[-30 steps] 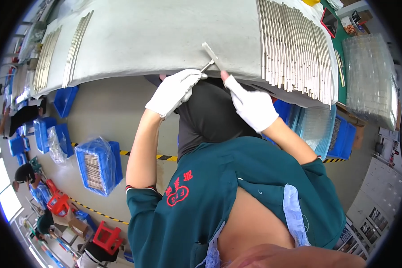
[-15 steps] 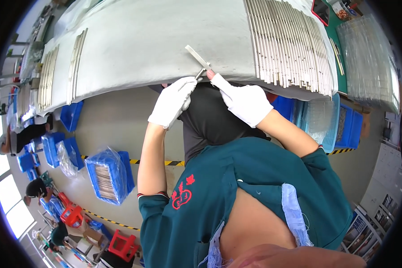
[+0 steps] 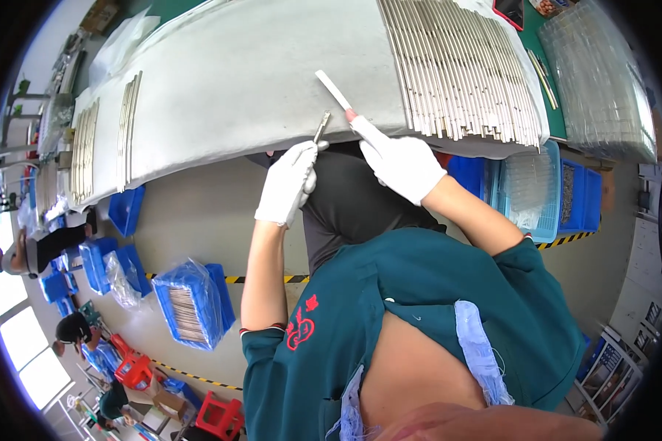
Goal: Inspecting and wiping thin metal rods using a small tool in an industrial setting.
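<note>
My left hand (image 3: 287, 184), in a white glove, is closed around a slim metal rod (image 3: 322, 127) whose end points up and away from me at the table's near edge. My gloved right hand (image 3: 403, 167) pinches a flat white strip (image 3: 334, 90), with a bare fingertip showing at the glove's end. The strip slants up to the left, its lower end near the rod's tip and apart from it. Beyond both hands lies a table covered in pale grey cloth (image 3: 257, 73). A wide row of metal rods (image 3: 460, 81) rests side by side on its right part.
A few rods (image 3: 129, 128) and another small group (image 3: 84, 151) lie at the table's left. Stacked clear plastic trays (image 3: 599, 88) stand far right. Blue bins (image 3: 581, 195) sit below right; a plastic-lined blue bin (image 3: 191, 305) holds rods on the floor. Other people (image 3: 44, 239) are at far left.
The rod in my left hand has swung more upright, and its tip now sits apart from the strip. The strip has shifted slightly to the right. The whole view has turned a little.
</note>
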The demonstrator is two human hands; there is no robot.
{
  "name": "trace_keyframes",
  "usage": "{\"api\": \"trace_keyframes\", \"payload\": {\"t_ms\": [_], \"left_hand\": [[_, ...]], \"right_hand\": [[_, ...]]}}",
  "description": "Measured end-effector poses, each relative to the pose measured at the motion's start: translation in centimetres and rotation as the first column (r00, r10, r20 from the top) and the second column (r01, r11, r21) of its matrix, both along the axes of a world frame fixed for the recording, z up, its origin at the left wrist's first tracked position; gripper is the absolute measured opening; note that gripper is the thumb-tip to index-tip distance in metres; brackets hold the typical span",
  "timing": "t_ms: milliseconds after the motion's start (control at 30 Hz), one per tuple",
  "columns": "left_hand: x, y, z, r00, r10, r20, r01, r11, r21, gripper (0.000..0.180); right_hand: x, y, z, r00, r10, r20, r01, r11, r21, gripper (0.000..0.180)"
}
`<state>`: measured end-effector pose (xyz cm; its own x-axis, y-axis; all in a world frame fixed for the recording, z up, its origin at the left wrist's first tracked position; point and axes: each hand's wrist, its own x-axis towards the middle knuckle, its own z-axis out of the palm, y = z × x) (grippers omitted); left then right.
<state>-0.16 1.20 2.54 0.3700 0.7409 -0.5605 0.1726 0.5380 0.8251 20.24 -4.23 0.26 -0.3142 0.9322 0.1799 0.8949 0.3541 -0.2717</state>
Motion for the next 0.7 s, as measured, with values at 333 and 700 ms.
{"api": "trace_keyframes", "payload": {"t_ms": [333,700], "left_hand": [[4.6,-3.7,-2.9,0.920,0.282,0.274,-0.302,0.953,0.034,0.027],[4.9,-3.5,-2.8,0.882,0.344,0.323,-0.327,0.939,-0.106,0.023]], "right_hand": [[-0.5,-1.7,1.6,0.994,-0.109,-0.019,0.104,0.977,-0.184,0.064],[-2.2,-0.5,1.0,0.998,-0.067,0.003,0.067,0.994,-0.089,0.066]]}}
